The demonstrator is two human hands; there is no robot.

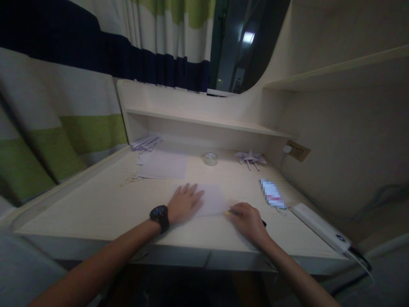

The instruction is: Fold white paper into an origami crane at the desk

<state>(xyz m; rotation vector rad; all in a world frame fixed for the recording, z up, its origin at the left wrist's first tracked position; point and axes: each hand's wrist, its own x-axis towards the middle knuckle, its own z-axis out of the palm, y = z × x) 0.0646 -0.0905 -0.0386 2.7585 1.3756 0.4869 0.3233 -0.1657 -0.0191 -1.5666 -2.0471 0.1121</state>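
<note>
My left hand [185, 203] lies flat with fingers spread on a white sheet of paper [212, 198] on the desk, a black watch on its wrist. At the sheet's right edge, my right hand [247, 219] is closed around a slim yellow-and-black tool [227, 212]. A yellow part shows at the fingertips and a dark end [264, 223] sticks out behind the hand. Its exact kind is hidden by the fingers and blur.
Behind the hands are a stack of paper [164, 164], folded paper strips [146, 143], a tape roll [210, 159] and folded paper shapes [250, 158]. A phone [272, 194] and a white power strip [321, 226] lie right. A low shelf [204, 120] spans the desk's back.
</note>
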